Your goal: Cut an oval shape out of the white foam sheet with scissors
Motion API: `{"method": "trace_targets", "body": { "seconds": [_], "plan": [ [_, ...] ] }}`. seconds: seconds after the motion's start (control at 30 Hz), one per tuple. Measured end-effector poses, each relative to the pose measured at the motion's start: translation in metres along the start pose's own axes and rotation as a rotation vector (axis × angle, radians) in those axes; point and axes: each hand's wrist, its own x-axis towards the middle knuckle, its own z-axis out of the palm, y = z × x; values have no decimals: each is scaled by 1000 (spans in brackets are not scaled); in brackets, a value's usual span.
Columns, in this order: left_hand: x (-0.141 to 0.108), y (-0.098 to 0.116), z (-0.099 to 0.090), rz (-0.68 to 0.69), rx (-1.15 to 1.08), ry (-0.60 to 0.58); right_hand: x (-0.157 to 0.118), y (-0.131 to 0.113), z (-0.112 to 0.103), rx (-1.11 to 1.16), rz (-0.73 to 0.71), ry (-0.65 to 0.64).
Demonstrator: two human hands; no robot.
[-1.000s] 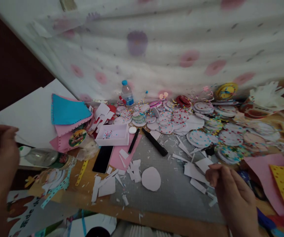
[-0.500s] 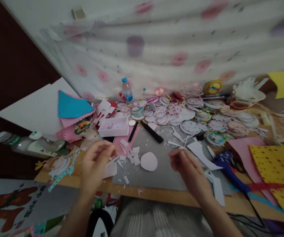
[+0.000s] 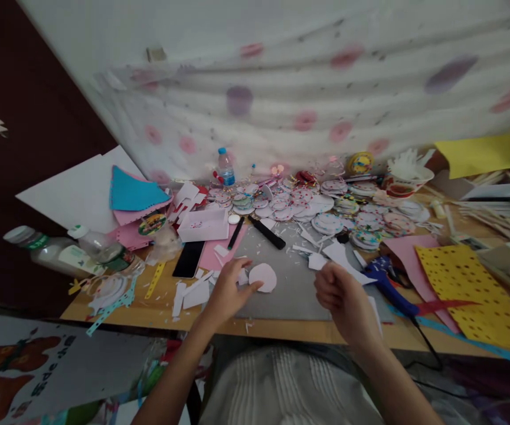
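Note:
A round white paper disc lies on the grey cutting mat. My left hand is at the disc's left side, thumb and fingers apart, with the thumb tip at its lower left edge. Small white scraps show between the fingers and the disc. My right hand hovers over the mat's right part, fingers curled in; whether anything is inside them is hidden. Just beyond its knuckles is a white paper scrap. A black-handled tool and a dark pen lie behind the disc.
Stacks of dotted paper discs line the back. A white box and a phone sit left. On the right are a blue glue gun with a cable and yellow dotted sheets. Bottles lie far left.
My left hand has moved right and down to the disc's edge. My right hand has curled its fingers more. The view has shifted, uncovering the phone and a yellow strip.

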Motion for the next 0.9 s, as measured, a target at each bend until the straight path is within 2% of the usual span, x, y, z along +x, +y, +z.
{"method": "trace_targets", "body": {
  "seconds": [0.13, 0.23, 0.37, 0.57, 0.73, 0.9],
  "plan": [
    [-5, -33, 11, -11, 135, -50, 5, -7, -11, 85, -97, 96],
    [-5, -41, 27, -19, 194, -76, 13, -5, -14, 115, -182, 146],
    [-1, -34, 42, -2, 285, -102, 28, -7, -16, 132, -242, 124],
    [8, -17, 51, -17, 421, -77, 45, -16, -28, 161, -192, 61],
    [9, -8, 59, -114, 474, -45, 45, -17, -40, 160, -126, 32],
    [9, -2, 64, -182, 499, -37, 38, -14, -44, 99, -140, -29]
  ]
}}
